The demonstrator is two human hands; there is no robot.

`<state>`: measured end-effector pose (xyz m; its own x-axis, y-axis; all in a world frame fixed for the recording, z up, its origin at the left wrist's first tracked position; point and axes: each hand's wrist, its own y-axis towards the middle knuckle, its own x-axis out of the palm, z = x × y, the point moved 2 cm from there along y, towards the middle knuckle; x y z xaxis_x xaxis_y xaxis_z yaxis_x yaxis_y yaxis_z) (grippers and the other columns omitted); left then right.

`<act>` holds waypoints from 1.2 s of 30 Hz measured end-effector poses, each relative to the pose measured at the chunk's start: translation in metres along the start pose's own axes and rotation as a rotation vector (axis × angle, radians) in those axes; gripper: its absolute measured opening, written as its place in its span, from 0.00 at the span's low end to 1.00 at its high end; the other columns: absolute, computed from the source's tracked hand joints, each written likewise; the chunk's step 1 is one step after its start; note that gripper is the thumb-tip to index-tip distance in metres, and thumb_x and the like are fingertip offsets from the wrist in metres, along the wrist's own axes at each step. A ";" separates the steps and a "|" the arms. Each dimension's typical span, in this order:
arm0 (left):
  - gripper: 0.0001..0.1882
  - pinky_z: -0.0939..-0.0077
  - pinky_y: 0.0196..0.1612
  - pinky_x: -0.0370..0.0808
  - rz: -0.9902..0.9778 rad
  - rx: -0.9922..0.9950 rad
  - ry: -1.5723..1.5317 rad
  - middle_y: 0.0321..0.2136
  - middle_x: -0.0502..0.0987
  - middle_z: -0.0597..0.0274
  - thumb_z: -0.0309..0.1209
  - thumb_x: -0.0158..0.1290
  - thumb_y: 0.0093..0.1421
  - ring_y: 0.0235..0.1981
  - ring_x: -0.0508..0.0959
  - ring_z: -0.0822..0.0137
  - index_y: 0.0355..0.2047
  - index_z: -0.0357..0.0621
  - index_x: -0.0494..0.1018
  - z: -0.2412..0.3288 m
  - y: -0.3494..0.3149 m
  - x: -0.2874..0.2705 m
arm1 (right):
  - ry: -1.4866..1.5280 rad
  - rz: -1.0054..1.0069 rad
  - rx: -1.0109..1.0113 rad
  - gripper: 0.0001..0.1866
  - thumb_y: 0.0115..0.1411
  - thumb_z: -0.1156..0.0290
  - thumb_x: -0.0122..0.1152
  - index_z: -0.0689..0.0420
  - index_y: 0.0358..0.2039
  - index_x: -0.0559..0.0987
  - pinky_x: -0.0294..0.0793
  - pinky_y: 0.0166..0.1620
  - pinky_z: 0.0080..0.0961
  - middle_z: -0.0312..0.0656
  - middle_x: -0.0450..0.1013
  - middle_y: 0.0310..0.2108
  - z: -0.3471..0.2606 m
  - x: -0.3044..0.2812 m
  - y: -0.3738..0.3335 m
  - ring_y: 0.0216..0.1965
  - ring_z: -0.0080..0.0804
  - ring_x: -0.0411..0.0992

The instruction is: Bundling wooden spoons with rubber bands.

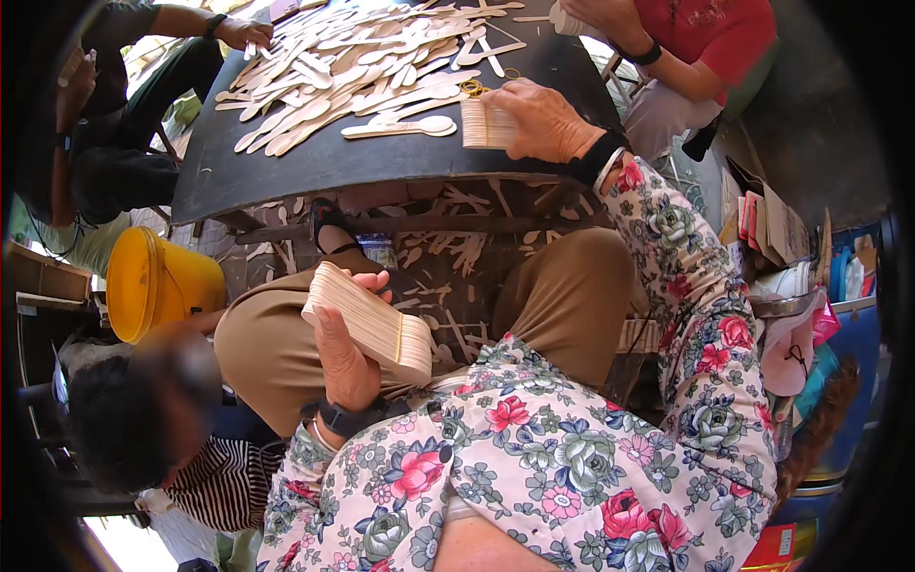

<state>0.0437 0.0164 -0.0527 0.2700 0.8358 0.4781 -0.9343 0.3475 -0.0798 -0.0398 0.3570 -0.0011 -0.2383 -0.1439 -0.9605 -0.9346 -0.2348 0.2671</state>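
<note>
Smooth and dark, the table [257, 176] fills the far side, strewn with a loose heap [353, 76] of pale, flat wooden spoons. On the left stands a yellow bucket [195, 276], round and glossy; what lies in it I cannot make out. To the right, a blue barrel [848, 410] stands near a shallow metal basin [782, 307] and a white tub [786, 281], with creased cardboard [777, 224] farther off.

Above the lap, the person's left hand [348, 357] grips a neat bundle [353, 310], thumb on one side and fingers on the other, closed as far as the thick block allows. The pale wooden pieces lie packed together in fine ridges, and a thin yellow band [398, 338] circles them toward one end.

At the table's near right edge, the right hand [548, 119] curves over a second stack [486, 126], fingers bent and closed about it. Small yellow loops [472, 88] sit by the fingertips; whether they rest on the wood I cannot tell.

Beyond the heap's left side, a co-worker's hand [243, 33] holds pale pieces.
</note>
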 end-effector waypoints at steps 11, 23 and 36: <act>0.42 0.58 0.65 0.59 -0.049 -0.041 -0.372 0.44 0.74 0.52 0.66 0.39 0.58 0.55 0.69 0.53 0.53 0.37 0.61 0.004 0.015 0.001 | 0.440 0.147 -0.052 0.32 0.48 0.61 0.71 0.57 0.54 0.73 0.70 0.52 0.30 0.47 0.71 0.50 -0.078 -0.003 -0.046 0.52 0.38 0.70; 0.31 0.51 0.63 0.59 -0.120 -0.212 -0.250 0.50 0.71 0.48 0.56 0.38 0.66 0.57 0.67 0.52 0.54 0.41 0.62 0.005 0.009 0.014 | 1.074 0.123 0.185 0.40 0.28 0.58 0.70 0.67 0.44 0.75 0.74 0.42 0.34 0.54 0.74 0.37 -0.196 0.045 -0.120 0.38 0.48 0.74; 0.28 0.57 0.61 0.62 -0.303 -0.475 0.079 0.54 0.68 0.47 0.46 0.38 0.68 0.57 0.68 0.56 0.58 0.37 0.61 -0.012 0.021 0.025 | 0.757 -0.007 0.504 0.25 0.29 0.58 0.68 0.66 0.25 0.79 0.76 0.38 0.36 0.54 0.75 0.25 -0.172 0.020 -0.174 0.30 0.49 0.76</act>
<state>0.0339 0.0494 -0.0525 0.5428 0.6921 0.4758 -0.6100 0.7143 -0.3431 0.1637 0.2292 -0.0533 -0.1616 -0.7790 -0.6058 -0.9825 0.1845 0.0249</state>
